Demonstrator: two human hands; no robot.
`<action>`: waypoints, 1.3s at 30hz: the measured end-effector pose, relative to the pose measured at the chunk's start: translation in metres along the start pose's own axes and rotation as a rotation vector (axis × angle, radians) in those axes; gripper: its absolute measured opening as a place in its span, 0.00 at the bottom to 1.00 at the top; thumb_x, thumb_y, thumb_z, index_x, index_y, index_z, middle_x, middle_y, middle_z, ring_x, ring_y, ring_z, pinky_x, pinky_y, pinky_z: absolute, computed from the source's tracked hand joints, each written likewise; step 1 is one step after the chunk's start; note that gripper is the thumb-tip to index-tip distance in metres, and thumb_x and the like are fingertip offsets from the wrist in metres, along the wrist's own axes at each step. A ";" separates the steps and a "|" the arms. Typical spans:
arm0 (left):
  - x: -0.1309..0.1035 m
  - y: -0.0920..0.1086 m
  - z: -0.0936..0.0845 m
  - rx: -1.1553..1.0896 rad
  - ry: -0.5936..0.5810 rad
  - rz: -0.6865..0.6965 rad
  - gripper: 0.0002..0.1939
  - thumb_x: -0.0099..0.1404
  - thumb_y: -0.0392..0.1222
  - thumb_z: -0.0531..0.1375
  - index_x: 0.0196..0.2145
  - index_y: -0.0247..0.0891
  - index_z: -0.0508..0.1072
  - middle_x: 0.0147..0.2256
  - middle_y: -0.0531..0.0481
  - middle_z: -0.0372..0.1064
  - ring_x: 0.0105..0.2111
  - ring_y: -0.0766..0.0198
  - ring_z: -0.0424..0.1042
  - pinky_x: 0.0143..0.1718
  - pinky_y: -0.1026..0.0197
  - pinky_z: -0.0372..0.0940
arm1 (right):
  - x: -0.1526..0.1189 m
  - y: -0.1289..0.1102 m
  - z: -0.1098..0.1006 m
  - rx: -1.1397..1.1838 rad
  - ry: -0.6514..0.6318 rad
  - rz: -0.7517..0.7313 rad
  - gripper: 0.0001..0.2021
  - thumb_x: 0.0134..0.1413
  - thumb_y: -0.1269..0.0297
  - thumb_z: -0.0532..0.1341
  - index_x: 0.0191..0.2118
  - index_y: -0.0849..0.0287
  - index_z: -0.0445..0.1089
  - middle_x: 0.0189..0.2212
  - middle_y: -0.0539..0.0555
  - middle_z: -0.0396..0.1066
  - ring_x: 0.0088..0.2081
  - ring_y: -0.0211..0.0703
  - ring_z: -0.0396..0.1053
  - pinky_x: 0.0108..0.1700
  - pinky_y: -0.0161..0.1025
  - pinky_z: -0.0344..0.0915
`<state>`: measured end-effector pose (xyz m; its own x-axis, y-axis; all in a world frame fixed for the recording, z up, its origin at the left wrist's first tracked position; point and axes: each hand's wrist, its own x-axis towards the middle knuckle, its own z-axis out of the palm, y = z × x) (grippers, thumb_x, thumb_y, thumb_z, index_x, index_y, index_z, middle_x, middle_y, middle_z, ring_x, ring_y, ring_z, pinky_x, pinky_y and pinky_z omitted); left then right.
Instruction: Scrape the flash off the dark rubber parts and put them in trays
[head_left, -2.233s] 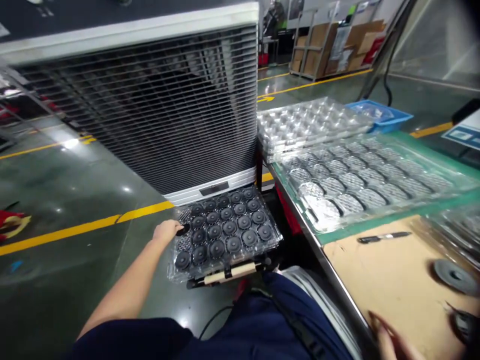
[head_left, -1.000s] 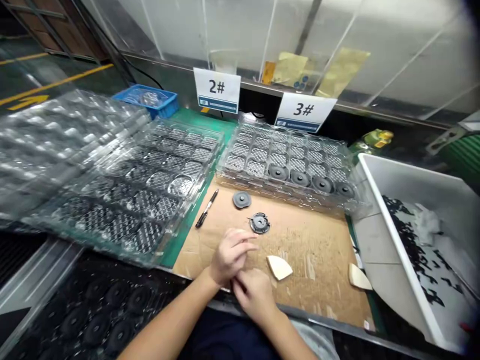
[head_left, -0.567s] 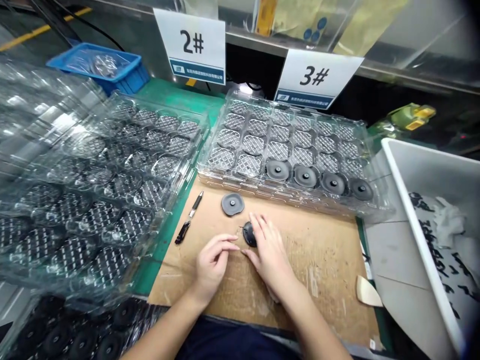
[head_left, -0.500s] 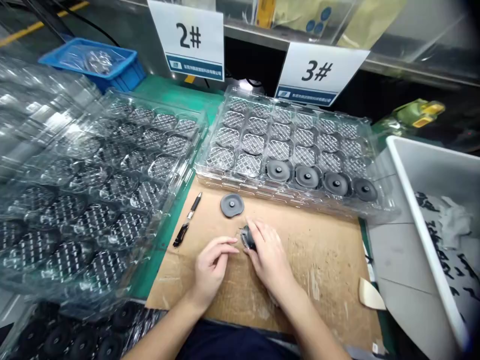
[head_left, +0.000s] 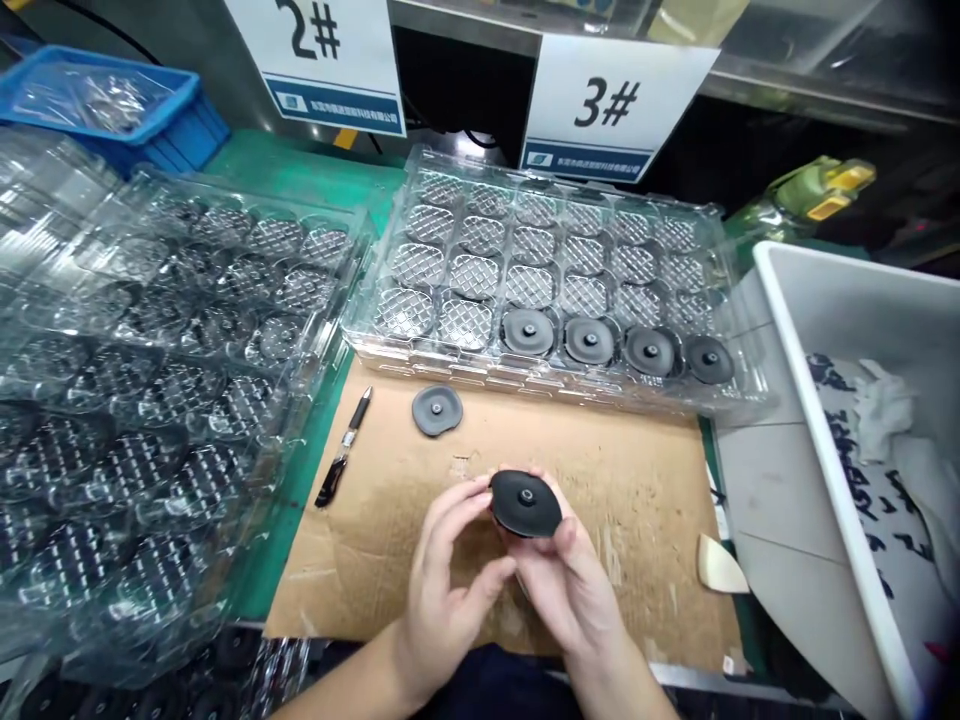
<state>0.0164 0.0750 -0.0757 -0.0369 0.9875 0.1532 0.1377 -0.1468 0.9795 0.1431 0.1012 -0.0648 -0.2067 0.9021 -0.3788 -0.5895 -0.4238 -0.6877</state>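
A round black disc (head_left: 517,512) with a small raised hub is held up over the cardboard mat, hub side facing me. My right hand (head_left: 574,585) grips it from below and the right, its thumb at the rim and its other fingers partly hidden behind. The fingertips of my left hand (head_left: 450,570) are at the disc's left edge, with the thumb apart from them below. Further back on the mat lies a second, dark grey disc (head_left: 437,411) with a notch in its rim, touched by neither hand.
Behind the cardboard mat (head_left: 645,480) stands a clear compartment tray (head_left: 469,275), discs in part of its front row. More clear trays (head_left: 172,400) are stacked left. A pen (head_left: 345,445), a cream wedge (head_left: 720,566), a white bin (head_left: 817,420) and a blue bin (head_left: 169,135) surround the work area.
The disc in my right hand has turned from edge-on to face me and come closer. My left hand has moved right to its rim. The view has shifted slightly.
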 end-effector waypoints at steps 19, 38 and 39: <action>-0.022 0.042 -0.014 -0.867 0.131 -0.638 0.29 0.51 0.45 0.66 0.50 0.46 0.61 0.51 0.44 0.65 0.52 0.49 0.64 0.52 0.49 0.60 | -0.064 0.005 -0.042 -1.388 0.199 -0.291 0.20 0.56 0.55 0.54 0.54 0.52 0.60 0.47 0.60 0.58 0.47 0.56 0.62 0.46 0.57 0.61; -0.046 0.069 -0.024 -0.976 -0.022 -0.741 0.28 0.50 0.43 0.66 0.49 0.43 0.68 0.47 0.46 0.70 0.47 0.57 0.69 0.47 0.61 0.65 | -0.096 -0.043 0.062 -1.327 -0.371 -0.640 0.15 0.58 0.72 0.51 0.50 0.60 0.62 0.40 0.54 0.70 0.39 0.41 0.66 0.43 0.41 0.62; -0.046 0.071 -0.024 -0.964 -0.013 -0.734 0.27 0.49 0.43 0.67 0.48 0.43 0.69 0.45 0.47 0.71 0.45 0.58 0.70 0.45 0.63 0.66 | -0.097 -0.043 0.066 -1.358 -0.404 -0.598 0.14 0.58 0.72 0.51 0.49 0.60 0.63 0.39 0.54 0.71 0.38 0.40 0.66 0.41 0.40 0.61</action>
<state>0.0040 0.0182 -0.0100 0.2142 0.8532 -0.4755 -0.7054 0.4719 0.5289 0.1372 0.0375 0.0427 -0.5300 0.8281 0.1830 0.4267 0.4468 -0.7863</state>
